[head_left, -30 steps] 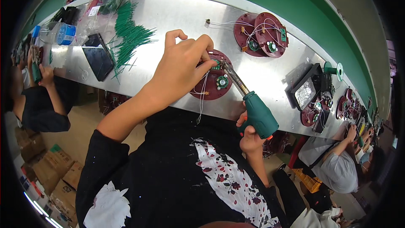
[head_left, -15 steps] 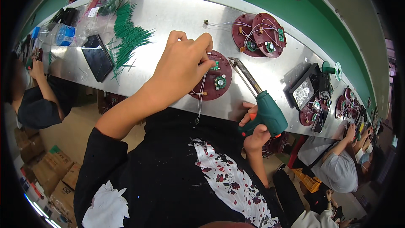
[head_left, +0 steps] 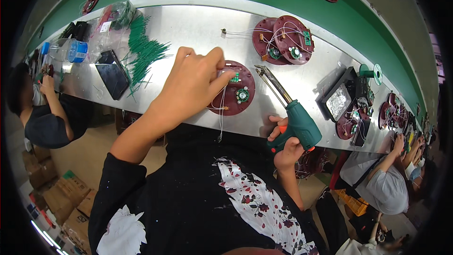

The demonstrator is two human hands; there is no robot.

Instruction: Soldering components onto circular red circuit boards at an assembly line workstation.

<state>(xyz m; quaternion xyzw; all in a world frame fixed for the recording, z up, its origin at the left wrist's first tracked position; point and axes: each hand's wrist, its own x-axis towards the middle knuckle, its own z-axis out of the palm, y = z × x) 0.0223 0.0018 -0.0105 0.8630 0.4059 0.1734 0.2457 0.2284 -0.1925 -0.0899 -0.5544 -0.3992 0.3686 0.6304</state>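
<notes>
My left hand [head_left: 188, 85] reaches over the left edge of a maroon round plate [head_left: 240, 106] on the metal bench. Its fingers are bent and the thumb points at the plate's small green circuit board [head_left: 234, 78]; whatever the fingertips may pinch is hidden. A round green part [head_left: 242, 95] sits on the plate, and thin white wires [head_left: 222, 120] trail from it over the bench's near edge. Wrapped round a green soldering gun [head_left: 303, 125] with an orange trigger is my right hand [head_left: 286, 150]. The gun's metal tip is raised just right of the plate.
Two overlapping maroon plates [head_left: 293, 40] with wires lie farther back. Left are green wire pieces [head_left: 141, 49], a dark phone [head_left: 112, 74] and a plastic bottle [head_left: 78, 51]. Right stand a black tray [head_left: 339, 101] and a solder spool [head_left: 376, 74]. Co-workers sit at both sides.
The view has shifted slightly. My left hand has drawn back to the left, uncovering more of the plate and its circuit board. My right hand still grips the soldering gun.
</notes>
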